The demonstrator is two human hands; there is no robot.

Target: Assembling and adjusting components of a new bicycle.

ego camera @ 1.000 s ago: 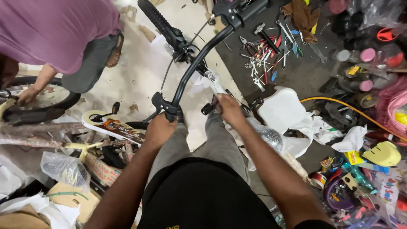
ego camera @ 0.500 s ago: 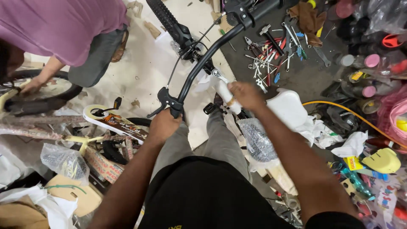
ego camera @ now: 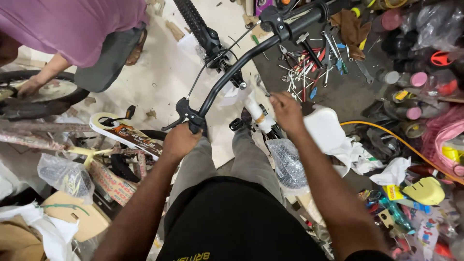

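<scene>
I stand astride a bicycle with a black handlebar (ego camera: 241,60), a knobby front tyre (ego camera: 192,19) and a white frame tube (ego camera: 257,112). My left hand (ego camera: 181,140) is closed around the left grip, just behind the black brake lever (ego camera: 180,110). My right hand (ego camera: 286,110) hovers beside the stem. Its fingers are pinched on a thin metal tool (ego camera: 262,87) that points at the clamp area. My grey trouser legs frame the bike below.
Loose wrenches and other hand tools (ego camera: 309,63) litter the dark floor at upper right, by cans and bottles (ego camera: 411,92) and an orange hose (ego camera: 382,133). Another person in a purple shirt (ego camera: 72,29) handles a wheel (ego camera: 34,94) at left. Plastic bags, cardboard and boxed parts crowd both sides.
My right hand has lifted off the white frame tube and moved up and to the right, toward the stem. The left hand has kept its hold on the grip.
</scene>
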